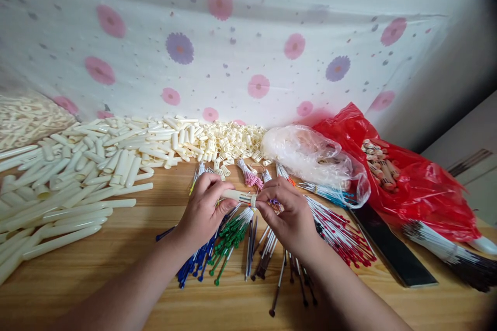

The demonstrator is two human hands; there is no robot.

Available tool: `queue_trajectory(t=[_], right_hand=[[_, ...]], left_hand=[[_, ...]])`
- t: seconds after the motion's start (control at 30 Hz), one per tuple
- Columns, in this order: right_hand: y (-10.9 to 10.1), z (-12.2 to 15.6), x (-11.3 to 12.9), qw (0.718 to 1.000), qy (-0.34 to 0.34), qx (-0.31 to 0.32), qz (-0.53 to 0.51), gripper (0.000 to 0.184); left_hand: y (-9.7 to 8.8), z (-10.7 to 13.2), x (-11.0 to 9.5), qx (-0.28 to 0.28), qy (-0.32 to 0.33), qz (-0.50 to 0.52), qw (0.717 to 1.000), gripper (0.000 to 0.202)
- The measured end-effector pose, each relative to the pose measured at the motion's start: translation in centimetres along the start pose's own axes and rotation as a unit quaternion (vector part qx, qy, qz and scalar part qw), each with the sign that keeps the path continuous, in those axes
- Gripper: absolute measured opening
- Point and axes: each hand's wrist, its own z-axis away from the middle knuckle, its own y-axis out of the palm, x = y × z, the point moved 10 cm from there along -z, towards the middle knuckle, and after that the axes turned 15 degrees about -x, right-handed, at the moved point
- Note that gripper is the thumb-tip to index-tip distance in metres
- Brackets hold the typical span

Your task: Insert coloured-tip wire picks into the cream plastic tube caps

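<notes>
My left hand [204, 209] is closed round a cream pen barrel [237, 196], held level above the wooden table [116, 264]. My right hand [287, 212] pinches the barrel's right end, where thin coloured refills stick out. Under both hands lie fanned bundles of pen refills: blue ones [194, 264], green ones [229, 240], dark ones [267, 253] and red ones [341, 232]. A pink bundle [250, 176] lies just beyond the hands.
Cream pen barrels [66, 186] are heaped at the left, small cream clips [233, 142] at the back. A clear plastic bag [310, 158] and a red bag [419, 186] with parts lie right. A dark flat strip [392, 251] and a black refill bundle [454, 258] lie at right. A flowered sheet [233, 51] hangs behind.
</notes>
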Motion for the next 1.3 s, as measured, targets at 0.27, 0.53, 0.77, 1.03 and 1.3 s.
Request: queue_trajectory(t=[0.27,0.53,0.77,1.03,1.3], right_hand=[[0.3,0.6,-1.7,0.994,0.098,-0.027,-0.043,0.011],[1.4,2.7,-5.2,0.934,0.279,-0.07,-0.211,0.006],[-1.6,1.1,-6.3,0.943,0.236,-0.135,-0.194,0.007],[-7.8,-0.5,-11.2,0.928,0.289,-0.217,-0.087,0.018],[-5.7,-1.1,-10.1,0.956,0.248,-0.008,0.158,0.02]], left_hand=[[-0.4,-0.3,-0.1,-0.023,-0.004,-0.014,1.0,0.029],[-0.8,-0.4,0.0,-0.037,-0.007,-0.026,0.999,0.031],[0.4,-0.2,1.6,0.004,-0.104,0.089,0.991,0.039],[2.9,1.5,5.0,0.048,-0.31,0.239,0.919,0.037],[1.8,0.8,5.1,0.044,-0.292,0.174,0.939,0.031]])
